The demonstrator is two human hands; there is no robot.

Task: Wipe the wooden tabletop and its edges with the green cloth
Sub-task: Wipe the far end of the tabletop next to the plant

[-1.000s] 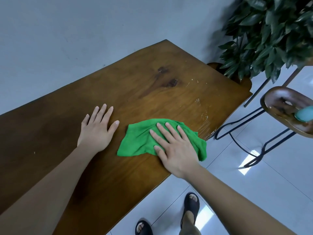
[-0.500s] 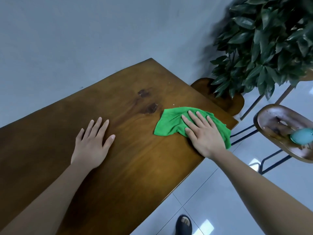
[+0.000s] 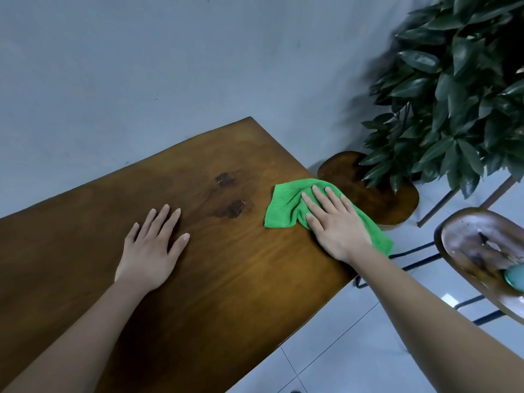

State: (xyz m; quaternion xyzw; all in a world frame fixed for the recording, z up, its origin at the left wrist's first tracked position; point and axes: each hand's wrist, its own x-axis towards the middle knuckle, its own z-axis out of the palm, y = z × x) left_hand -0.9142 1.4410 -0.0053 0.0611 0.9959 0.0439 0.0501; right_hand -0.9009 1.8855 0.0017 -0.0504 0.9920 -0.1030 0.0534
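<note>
2 hands lie flat on the wooden tabletop (image 3: 226, 293). The right hand (image 3: 337, 225) presses the green cloth (image 3: 283, 208) with straight fingers, not clenched. The cloth is bright and rumpled, bunched left of the fingers, reaching the table edge beside the wrist. The left hand (image 3: 150, 251) is spread on bare wood well left of it, with 2 dark knots (image 3: 234, 209) between.

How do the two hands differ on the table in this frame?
The left hand lies flat on the bare tabletop; the right hand presses on the green cloth. The left hand sits mid-table; the right hand is at the table's right edge. Both are flat and palm-down.
</note>
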